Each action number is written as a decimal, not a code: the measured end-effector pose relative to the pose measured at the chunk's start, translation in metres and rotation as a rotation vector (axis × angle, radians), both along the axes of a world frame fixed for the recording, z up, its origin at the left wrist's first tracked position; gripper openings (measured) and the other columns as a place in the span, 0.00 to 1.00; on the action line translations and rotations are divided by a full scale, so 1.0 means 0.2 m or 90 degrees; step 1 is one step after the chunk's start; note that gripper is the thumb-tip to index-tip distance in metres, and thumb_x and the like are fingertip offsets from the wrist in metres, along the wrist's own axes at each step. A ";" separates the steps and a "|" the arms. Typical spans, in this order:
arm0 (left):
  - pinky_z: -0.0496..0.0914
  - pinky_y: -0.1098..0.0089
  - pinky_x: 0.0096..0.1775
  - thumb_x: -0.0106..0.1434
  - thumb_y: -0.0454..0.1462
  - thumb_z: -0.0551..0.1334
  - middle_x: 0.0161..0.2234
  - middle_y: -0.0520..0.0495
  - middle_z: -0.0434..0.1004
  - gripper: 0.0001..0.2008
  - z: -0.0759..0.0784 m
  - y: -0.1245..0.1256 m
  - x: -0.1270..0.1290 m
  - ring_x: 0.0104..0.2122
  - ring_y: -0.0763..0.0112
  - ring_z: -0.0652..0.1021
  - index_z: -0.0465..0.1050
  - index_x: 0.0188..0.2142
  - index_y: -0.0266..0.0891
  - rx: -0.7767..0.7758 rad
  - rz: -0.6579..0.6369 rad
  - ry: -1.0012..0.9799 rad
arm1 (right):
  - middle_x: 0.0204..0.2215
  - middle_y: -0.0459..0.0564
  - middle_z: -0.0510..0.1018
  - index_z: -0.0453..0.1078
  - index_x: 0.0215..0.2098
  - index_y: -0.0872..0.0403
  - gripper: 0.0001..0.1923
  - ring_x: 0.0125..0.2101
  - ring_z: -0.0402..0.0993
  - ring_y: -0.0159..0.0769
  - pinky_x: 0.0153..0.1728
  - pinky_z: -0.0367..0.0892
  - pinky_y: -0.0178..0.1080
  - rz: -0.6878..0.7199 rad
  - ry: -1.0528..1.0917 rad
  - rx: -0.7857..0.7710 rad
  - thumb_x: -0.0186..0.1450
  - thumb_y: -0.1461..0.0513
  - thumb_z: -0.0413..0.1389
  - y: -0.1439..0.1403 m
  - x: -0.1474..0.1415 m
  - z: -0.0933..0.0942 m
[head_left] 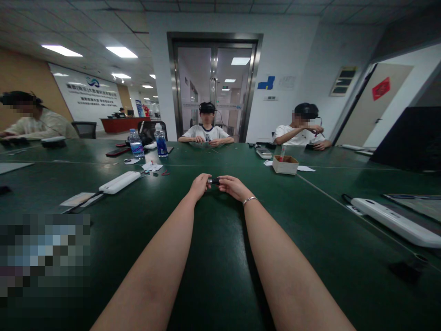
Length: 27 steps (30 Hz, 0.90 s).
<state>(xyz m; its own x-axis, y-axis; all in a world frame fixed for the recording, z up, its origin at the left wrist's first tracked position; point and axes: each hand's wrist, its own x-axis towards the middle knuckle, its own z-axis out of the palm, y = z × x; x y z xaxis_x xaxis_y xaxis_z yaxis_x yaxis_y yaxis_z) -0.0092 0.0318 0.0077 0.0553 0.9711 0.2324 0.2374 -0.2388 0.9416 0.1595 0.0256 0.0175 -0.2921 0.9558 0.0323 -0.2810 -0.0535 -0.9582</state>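
Both my arms reach forward over the dark green table (220,257). Between my hands is a small, slim object (215,181), black on its right part and silvery on its left. Its exact kind is too small to make out. My left hand (200,187) is closed on the silvery end, and the fingers of my right hand (234,187) pinch the black end. Fingers partly hide both ends. A silver bracelet (250,200) circles my right wrist.
Left of my hands lie a white power strip (120,182), paper scraps (151,166) and two bottles (161,141). Ahead to the right stands a small box (285,165); a long white device (392,220) lies farther right. Several people sit around the table.
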 end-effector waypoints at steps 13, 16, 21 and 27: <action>0.59 0.75 0.22 0.59 0.41 0.53 0.22 0.52 0.68 0.15 0.00 0.00 0.00 0.18 0.77 0.65 0.69 0.42 0.36 0.009 -0.008 0.010 | 0.24 0.48 0.75 0.70 0.35 0.60 0.07 0.20 0.71 0.26 0.23 0.72 0.28 -0.007 -0.004 -0.002 0.59 0.73 0.56 0.00 0.00 0.00; 0.59 0.75 0.22 0.61 0.42 0.51 0.20 0.52 0.67 0.16 -0.01 0.01 0.00 0.18 0.76 0.66 0.71 0.40 0.36 0.033 -0.010 0.026 | 0.24 0.49 0.75 0.70 0.35 0.60 0.07 0.20 0.72 0.26 0.23 0.72 0.28 -0.005 -0.002 -0.004 0.59 0.73 0.56 0.01 0.00 -0.01; 0.61 0.75 0.24 0.59 0.41 0.53 0.23 0.51 0.68 0.14 -0.02 0.02 0.00 0.20 0.76 0.67 0.71 0.39 0.37 0.024 0.010 0.033 | 0.24 0.48 0.75 0.70 0.34 0.60 0.06 0.20 0.71 0.26 0.22 0.71 0.28 -0.003 0.005 -0.002 0.59 0.73 0.56 0.00 0.00 -0.01; 0.61 0.75 0.24 0.59 0.39 0.53 0.23 0.51 0.68 0.13 -0.01 0.02 0.00 0.21 0.76 0.67 0.71 0.40 0.36 0.023 -0.002 0.038 | 0.23 0.49 0.75 0.71 0.34 0.60 0.07 0.20 0.71 0.26 0.23 0.71 0.28 -0.004 0.001 -0.005 0.59 0.74 0.55 0.00 0.00 0.00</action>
<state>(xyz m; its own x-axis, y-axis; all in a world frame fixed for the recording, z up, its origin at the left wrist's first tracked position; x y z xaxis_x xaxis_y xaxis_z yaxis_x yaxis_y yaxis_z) -0.0084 0.0354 0.0053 0.0733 0.9620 0.2631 0.2917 -0.2730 0.9167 0.1589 0.0254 0.0172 -0.2862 0.9578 0.0258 -0.2829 -0.0588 -0.9573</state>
